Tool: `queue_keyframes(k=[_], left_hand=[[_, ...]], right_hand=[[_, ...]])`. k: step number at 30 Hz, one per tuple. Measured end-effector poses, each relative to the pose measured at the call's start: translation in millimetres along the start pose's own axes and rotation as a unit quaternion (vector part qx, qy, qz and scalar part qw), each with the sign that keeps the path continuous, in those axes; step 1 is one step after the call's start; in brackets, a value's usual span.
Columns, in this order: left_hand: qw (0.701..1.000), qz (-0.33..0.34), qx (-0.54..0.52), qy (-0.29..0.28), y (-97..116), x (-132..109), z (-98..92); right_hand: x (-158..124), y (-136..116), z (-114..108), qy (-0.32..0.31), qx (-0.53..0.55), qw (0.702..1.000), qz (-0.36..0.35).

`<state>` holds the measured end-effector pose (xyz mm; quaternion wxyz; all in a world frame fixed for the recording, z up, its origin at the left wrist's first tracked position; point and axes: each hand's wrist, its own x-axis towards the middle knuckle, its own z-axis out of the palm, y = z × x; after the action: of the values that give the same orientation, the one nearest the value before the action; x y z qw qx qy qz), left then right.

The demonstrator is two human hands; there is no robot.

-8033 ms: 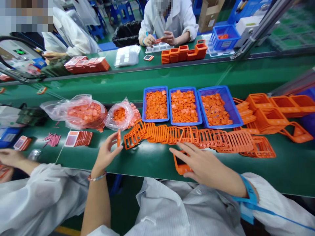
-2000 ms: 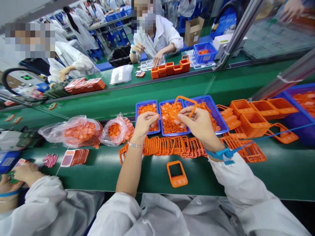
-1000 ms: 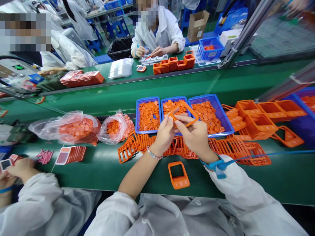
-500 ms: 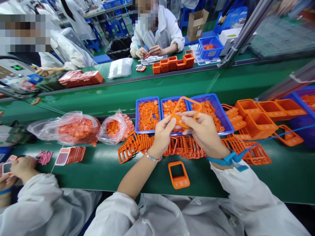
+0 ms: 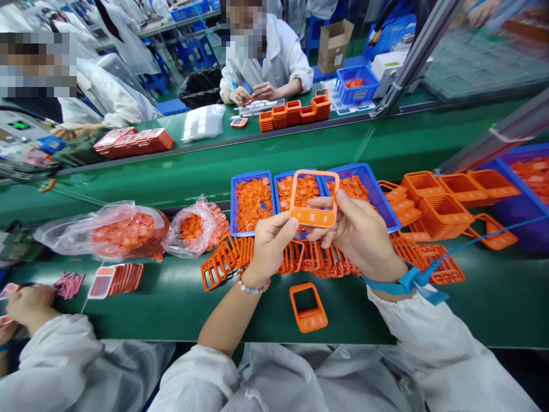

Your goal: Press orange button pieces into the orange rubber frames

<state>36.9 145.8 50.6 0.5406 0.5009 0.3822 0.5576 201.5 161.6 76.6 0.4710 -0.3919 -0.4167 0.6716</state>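
Observation:
Between my two hands an orange plastic frame point(image 5: 314, 217) is held up, its large window upright and its solid strip with small slots at the bottom. My left hand point(image 5: 273, 243) pinches the lower left corner with thumb and fingers. On the other side my right hand point(image 5: 358, 226) grips the right edge, thumb on the side and fingers behind. A second orange frame point(image 5: 309, 320) lies flat on the green bench in front of me. Beneath my hands runs a row of thin orange frames point(image 5: 234, 256), partly hidden by them.
Blue bins point(image 5: 253, 205) of small orange pieces stand behind my hands. Stacked orange frames point(image 5: 444, 216) and a larger blue bin point(image 5: 523, 200) are at right. Plastic bags point(image 5: 124, 229) of orange parts lie left. A co-worker's hand point(image 5: 32, 303) is at far left; another person sits opposite.
My hands have turned the orange frame from tilted to facing me squarely. My right hand has moved from its strip to its right edge. The whole view has shifted slightly.

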Motion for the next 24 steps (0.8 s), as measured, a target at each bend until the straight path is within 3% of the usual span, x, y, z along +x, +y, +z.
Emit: queue_keyframes(k=[8,24], left_hand=[[0.998,0.041,0.002,-0.038,7.4,-3.1,1.3],[0.994,0.089,0.010,-0.062,0.5,-3.9,-4.4]], right_hand=[[-3.3,-5.3,1.6,-0.005,-0.004,1.000,-0.010],[-6.7,-9.7,4.2,-0.034,0.044,0.998,-0.008]])
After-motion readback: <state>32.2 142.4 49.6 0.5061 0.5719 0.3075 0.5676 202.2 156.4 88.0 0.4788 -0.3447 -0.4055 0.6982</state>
